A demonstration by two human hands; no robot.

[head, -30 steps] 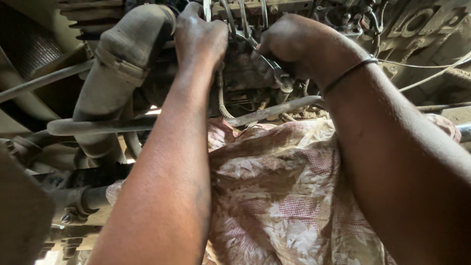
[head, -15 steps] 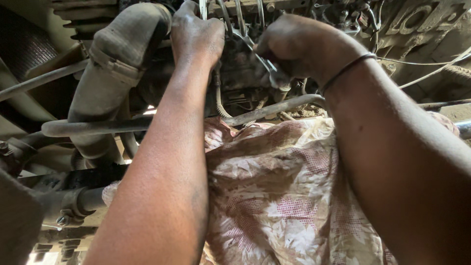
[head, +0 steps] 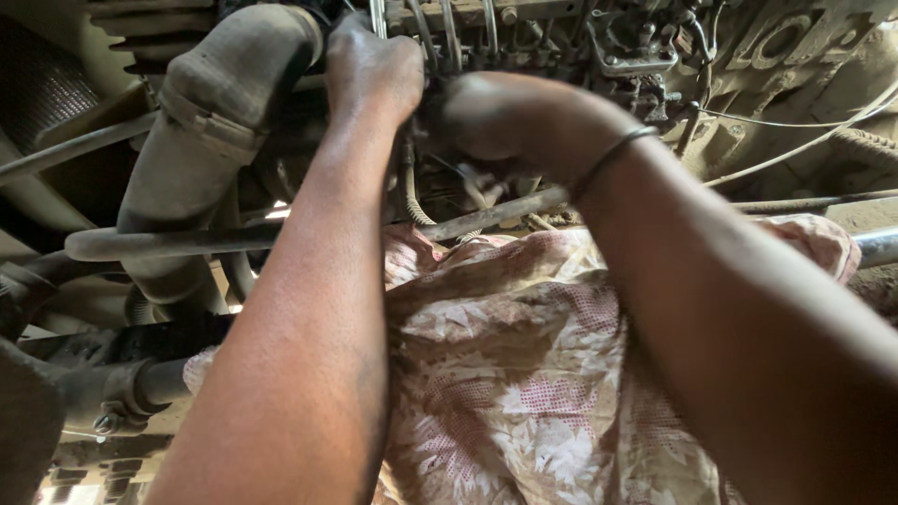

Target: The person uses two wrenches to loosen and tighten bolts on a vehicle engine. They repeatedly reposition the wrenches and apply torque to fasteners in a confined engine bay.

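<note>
Under the grimy engine, over a flowered pink cloth, the left hand and right hand reach among thin metal pipes beside a dusty hose; their grips can't be made out.

One head-worn camera looks close along both forearms into engine pipework.

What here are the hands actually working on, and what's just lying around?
In hand:
left hand up among the thin metal pipes
right hand on the grimy engine part beneath them; the grip itself is hidden

Just about:
patterned cloth
large dusty hose
long metal rod
loose wire
</note>
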